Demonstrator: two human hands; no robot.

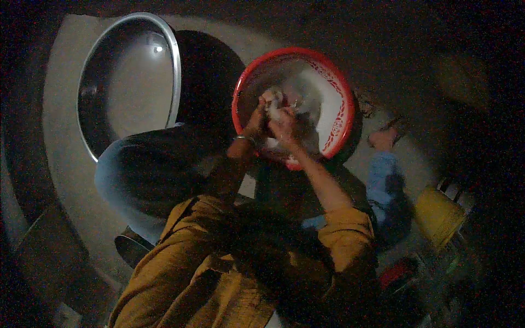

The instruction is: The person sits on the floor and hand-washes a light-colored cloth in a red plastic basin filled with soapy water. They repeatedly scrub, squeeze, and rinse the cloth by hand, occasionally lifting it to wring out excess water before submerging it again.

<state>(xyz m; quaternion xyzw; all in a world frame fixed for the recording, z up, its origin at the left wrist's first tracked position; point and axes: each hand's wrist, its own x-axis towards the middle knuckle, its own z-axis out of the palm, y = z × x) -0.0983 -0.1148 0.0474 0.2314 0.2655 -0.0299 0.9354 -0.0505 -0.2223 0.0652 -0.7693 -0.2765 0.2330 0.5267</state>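
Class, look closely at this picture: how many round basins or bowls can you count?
2. A red-rimmed basin sits at centre, where both hands work; a large metal basin lies to its upper left. The dark surroundings may hide others.

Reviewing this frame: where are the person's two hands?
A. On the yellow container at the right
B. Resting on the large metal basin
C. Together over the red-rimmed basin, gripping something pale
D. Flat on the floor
C: the left hand and right hand meet over the red-rimmed basin, closed on a pale lump; the large metal basin sits untouched alongside.
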